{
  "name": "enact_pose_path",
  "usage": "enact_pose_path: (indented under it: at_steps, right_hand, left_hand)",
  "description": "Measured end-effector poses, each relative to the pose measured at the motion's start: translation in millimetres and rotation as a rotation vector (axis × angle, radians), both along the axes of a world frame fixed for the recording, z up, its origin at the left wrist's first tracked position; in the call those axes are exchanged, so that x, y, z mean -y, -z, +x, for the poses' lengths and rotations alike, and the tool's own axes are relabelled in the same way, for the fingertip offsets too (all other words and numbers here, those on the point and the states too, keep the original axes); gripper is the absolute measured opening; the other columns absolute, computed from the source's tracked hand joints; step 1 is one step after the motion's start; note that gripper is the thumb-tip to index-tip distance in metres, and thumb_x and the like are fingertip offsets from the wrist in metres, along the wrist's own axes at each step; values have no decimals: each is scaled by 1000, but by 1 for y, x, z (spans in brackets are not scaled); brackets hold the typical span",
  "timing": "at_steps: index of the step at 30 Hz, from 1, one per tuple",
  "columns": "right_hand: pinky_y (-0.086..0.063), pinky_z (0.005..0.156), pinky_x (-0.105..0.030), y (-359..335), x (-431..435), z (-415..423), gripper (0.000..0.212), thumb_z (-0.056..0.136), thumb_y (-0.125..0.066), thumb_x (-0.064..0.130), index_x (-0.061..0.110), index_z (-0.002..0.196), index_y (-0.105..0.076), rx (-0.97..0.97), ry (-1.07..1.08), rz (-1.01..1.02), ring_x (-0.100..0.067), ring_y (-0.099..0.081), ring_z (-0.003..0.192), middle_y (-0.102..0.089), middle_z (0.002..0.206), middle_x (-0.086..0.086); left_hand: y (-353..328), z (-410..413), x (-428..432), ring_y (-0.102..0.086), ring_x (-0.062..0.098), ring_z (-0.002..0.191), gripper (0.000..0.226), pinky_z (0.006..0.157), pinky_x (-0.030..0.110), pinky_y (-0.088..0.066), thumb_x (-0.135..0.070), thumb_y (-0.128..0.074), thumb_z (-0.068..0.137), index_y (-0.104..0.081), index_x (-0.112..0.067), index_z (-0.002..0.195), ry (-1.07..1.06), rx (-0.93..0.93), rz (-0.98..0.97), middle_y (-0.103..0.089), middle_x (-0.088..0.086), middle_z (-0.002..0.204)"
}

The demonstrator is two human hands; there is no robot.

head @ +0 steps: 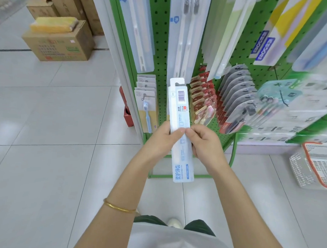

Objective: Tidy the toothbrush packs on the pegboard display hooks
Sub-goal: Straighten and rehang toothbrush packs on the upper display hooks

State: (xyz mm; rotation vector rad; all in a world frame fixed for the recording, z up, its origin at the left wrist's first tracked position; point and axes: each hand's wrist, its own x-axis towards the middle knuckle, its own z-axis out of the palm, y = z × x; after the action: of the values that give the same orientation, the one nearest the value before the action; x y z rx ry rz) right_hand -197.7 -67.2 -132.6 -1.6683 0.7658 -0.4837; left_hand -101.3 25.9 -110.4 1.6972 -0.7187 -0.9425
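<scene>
While both hands hold it out in front of the green perforated pegboard (159,53), the long frosted-white toothbrush pack with a barcode label (179,113) stands nearly upright, off any hook, its hang-tab uppermost. The left hand (165,138) curls round its left edge, thumb across the face; the right hand (203,140) pinches the right edge beside it. This looks like the rehanging step: next, the tab's slot needs lining up with a free hook, perhaps below the tall clear packs (184,39) above, then sliding on straight.
</scene>
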Motion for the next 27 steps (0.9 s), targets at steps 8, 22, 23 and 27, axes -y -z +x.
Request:
enact_pose_path:
  at_steps: [8,22,23,27]
  right_hand:
    - [-28,42,-22,8,10,-6,24,97,-51,14,-2,79,-53,-36,109,98,-8,-32,38,-42,53,-4]
    - [-29,49,-27,12,14,-8,30,97,-49,16,4,69,-49,-51,153,66,-13,-34,44,-40,52,0]
    - [-30,46,-26,11,13,-8,28,97,-49,15,-1,74,-52,-46,142,75,-12,-35,42,-41,50,0]
    - [-33,38,-20,8,9,-10,25,97,-49,15,-4,84,-59,-4,108,152,-7,-39,36,-45,49,0]
  left_hand:
    - [24,-9,-19,-59,27,111,51,95,45,-50,-20,-71,76,-52,-18,123,355,6,247,-63,9,118]
    - [27,-26,-1,-52,14,117,98,92,40,-51,-20,-81,71,-13,-36,140,82,246,175,-46,-5,135]
    - [28,-26,0,-53,14,114,95,89,41,-52,-22,-82,70,-17,-35,137,53,286,153,-46,-3,133]
    - [27,-27,1,-49,12,112,88,93,38,-47,-31,-81,71,-26,-22,139,8,415,160,-38,-2,132]
